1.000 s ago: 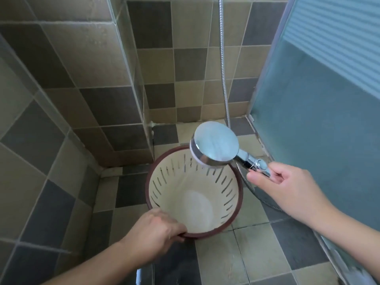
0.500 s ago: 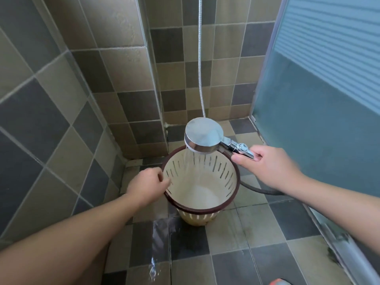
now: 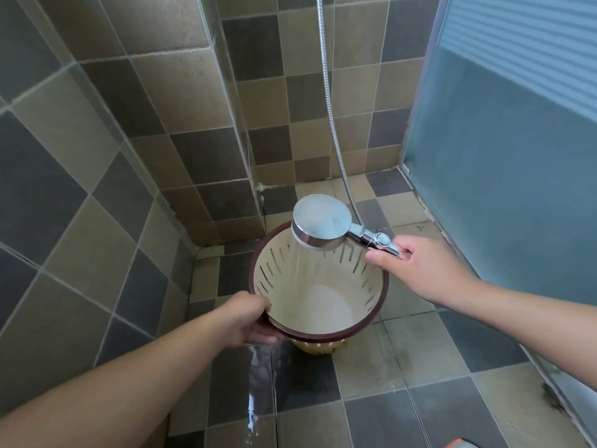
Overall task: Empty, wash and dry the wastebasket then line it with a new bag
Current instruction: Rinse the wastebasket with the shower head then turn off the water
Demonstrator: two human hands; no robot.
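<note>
A cream slotted wastebasket (image 3: 323, 305) with a dark red rim stands on the tiled shower floor, tilted a little toward me. My left hand (image 3: 248, 321) grips its near-left rim. My right hand (image 3: 420, 270) holds the handle of a chrome shower head (image 3: 321, 226) over the far side of the basket. Water sprays from the head down into the basket, where it pools pale at the bottom.
A metal hose (image 3: 332, 124) runs up the tiled back wall. A frosted glass door (image 3: 504, 176) closes the right side. Tiled walls (image 3: 97, 156) stand close on the left. The floor (image 3: 265, 383) in front of the basket is wet. An orange object (image 3: 562, 443) shows at the bottom edge.
My left hand has slid from the basket's left rim to the near-left rim. The shower head moved slightly right over the basket's far side. Water keeps spraying in.
</note>
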